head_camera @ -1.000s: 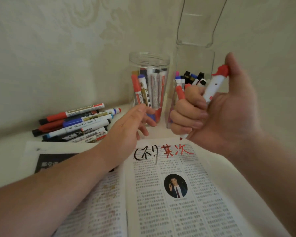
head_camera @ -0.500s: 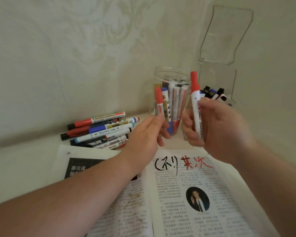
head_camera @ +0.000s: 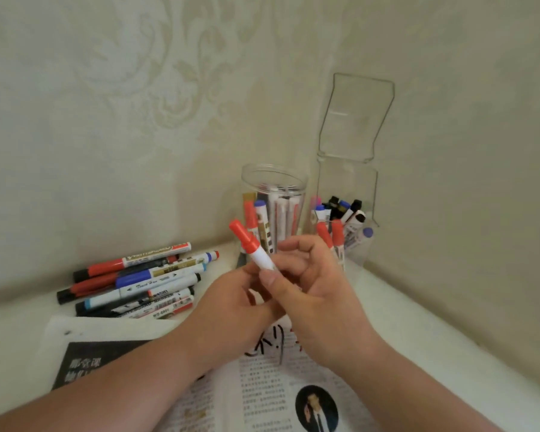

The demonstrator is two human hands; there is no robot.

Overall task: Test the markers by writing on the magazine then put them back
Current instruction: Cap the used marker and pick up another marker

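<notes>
Red-capped marker [head_camera: 252, 246], cap tilted up and left, above the open magazine [head_camera: 262, 397]: the right hand [head_camera: 315, 297] pinches its white barrel between thumb and fingers; the left hand [head_camera: 228, 310] meets its lower end, grip hidden. Behind them, a jar [head_camera: 275, 188] of markers

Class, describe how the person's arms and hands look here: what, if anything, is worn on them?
Both forearms are bare right to the frame's edge, and no sleeves show. The left hand and right hand wear no gloves, and no ring, watch or bracelet is visible on either.
</notes>
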